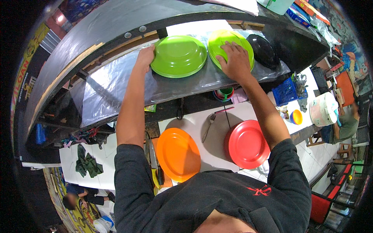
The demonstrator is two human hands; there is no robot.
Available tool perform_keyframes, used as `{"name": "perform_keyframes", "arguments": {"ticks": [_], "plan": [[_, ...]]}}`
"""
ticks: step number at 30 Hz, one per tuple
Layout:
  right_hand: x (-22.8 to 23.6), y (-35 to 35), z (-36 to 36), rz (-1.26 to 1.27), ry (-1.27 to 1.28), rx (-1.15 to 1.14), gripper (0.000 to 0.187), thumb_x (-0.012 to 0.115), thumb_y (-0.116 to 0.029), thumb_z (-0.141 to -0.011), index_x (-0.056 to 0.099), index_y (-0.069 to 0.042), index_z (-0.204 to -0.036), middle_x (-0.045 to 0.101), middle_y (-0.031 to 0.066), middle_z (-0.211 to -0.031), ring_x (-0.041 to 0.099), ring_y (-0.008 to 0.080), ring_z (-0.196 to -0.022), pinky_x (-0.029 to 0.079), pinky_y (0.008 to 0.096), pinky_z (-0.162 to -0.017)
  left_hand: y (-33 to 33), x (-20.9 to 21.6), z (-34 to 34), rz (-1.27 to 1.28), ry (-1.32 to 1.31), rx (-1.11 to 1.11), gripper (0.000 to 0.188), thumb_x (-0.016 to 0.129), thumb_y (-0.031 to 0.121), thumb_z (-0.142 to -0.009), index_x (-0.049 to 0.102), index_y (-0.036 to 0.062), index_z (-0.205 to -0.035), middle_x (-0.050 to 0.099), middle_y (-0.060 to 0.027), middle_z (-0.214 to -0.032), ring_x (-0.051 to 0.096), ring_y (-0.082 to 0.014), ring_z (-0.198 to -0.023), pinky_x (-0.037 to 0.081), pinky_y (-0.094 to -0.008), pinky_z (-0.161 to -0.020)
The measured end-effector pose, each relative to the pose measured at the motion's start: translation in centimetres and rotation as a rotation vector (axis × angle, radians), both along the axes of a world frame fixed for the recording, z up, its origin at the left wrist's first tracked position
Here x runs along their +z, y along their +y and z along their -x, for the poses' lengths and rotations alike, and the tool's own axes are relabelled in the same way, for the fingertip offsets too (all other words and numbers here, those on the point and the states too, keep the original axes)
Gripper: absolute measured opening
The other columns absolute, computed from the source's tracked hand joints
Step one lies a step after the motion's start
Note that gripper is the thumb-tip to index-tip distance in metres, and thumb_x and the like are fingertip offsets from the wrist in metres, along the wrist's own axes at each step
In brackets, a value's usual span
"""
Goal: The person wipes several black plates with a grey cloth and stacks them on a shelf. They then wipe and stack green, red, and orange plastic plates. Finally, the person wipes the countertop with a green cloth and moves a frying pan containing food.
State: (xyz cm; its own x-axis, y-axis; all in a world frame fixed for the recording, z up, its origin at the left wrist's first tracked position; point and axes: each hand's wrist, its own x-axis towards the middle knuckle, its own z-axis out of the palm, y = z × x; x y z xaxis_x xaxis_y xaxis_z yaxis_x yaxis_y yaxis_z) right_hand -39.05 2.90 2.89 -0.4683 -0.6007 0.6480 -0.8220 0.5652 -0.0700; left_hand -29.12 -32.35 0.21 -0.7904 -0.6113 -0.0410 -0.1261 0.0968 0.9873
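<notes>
Two groups of green plates lie upside down on a shelf covered in clear plastic [116, 87]. At the left rim of the green oval plates [178, 56], my left hand [146, 57] is closed on the edge; its fingertips are partly hidden. My right hand [235, 61] rests on top of the lime-green plates [217, 46], fingers stretched out over the upturned base. Right of these sits a black oval dish [262, 50]. Below, on the white tiled counter, are an orange oval plate [178, 153], a red plate stack [248, 143] and a fork [208, 127].
A knife [152, 155] lies left of the orange plate. To the right stand a blue basket [284, 92] with utensils, an orange bowl [296, 117] and a white bucket [322, 108]. A dark green cloth [88, 164] lies at left. Other people sit at lower left and far right.
</notes>
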Motion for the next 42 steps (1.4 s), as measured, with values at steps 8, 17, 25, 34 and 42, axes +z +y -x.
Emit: {"name": "perform_keyframes", "arguments": {"ticks": [8, 17, 25, 34, 42], "plan": [[-0.1, 0.1, -0.5, -0.01, 0.058, 0.017, 0.039, 0.066, -0.034, -0.084, 0.063, -0.006, -0.111, 0.061, 0.0157, -0.125, 0.052, 0.0333, -0.121, 0.039, 0.0497, -0.101, 1.9, 1.7, -0.4, 0.961, -0.492, 0.11, 0.049, 0.043, 0.044, -0.097, 0.073, 0.0043, -0.096, 0.067, -0.0218, -0.106, 0.061, -0.0419, -0.104, 0.048, -0.0487, -0.089], [0.2, 0.5, -0.1, -0.001, 0.04, 0.059, 0.039, 0.065, -0.033, -0.085, 0.062, -0.005, -0.112, 0.061, 0.0171, -0.126, 0.053, 0.036, -0.12, 0.04, 0.0504, -0.101, -0.5, -1.5, -3.7, 1.09, -0.176, 0.079, 0.052, 0.04, 0.048, -0.099, 0.07, 0.006, -0.107, 0.069, -0.0201, -0.097, 0.06, -0.0404, -0.103, 0.042, -0.0523, -0.092], [2.4, 12.4, -6.8, 0.306, -0.084, 0.008, 0.036, 0.068, -0.028, -0.086, 0.064, -0.006, -0.113, 0.066, 0.0171, -0.11, 0.063, 0.035, -0.101, 0.049, 0.0435, -0.091, 16.2, 2.5, -12.2, 0.944, 0.35, 0.221, 0.029, 0.057, 0.022, -0.095, 0.064, -0.002, -0.11, 0.067, -0.0187, -0.106, 0.063, -0.0317, -0.099, 0.047, -0.042, -0.09], [-17.9, 36.2, -20.7, 0.332, -0.849, -0.751, 0.06, 0.071, -0.032, -0.085, 0.05, 0.005, -0.127, 0.061, 0.0246, -0.121, 0.061, 0.0335, -0.111, 0.047, 0.0403, -0.095, 41.9, -20.5, -20.1, 0.268, -0.355, -0.386, 0.064, 0.067, 0.033, -0.088, 0.043, -0.0061, -0.134, 0.057, -0.0215, -0.13, 0.057, -0.0288, -0.117, 0.044, -0.0379, -0.1], [-23.3, 37.8, -17.7, 0.771, -1.923, -0.309, 0.048, 0.063, -0.035, -0.092, 0.054, -0.001, -0.124, 0.066, 0.0114, -0.114, 0.066, 0.0202, -0.095, 0.053, 0.037, -0.089, 43.8, -22.7, -17.4, -0.498, -0.249, -0.458, 0.05, 0.072, 0.024, -0.082, 0.059, -0.0016, -0.122, 0.068, -0.0131, -0.109, 0.066, -0.0221, -0.098, 0.051, -0.0337, -0.088]]}}
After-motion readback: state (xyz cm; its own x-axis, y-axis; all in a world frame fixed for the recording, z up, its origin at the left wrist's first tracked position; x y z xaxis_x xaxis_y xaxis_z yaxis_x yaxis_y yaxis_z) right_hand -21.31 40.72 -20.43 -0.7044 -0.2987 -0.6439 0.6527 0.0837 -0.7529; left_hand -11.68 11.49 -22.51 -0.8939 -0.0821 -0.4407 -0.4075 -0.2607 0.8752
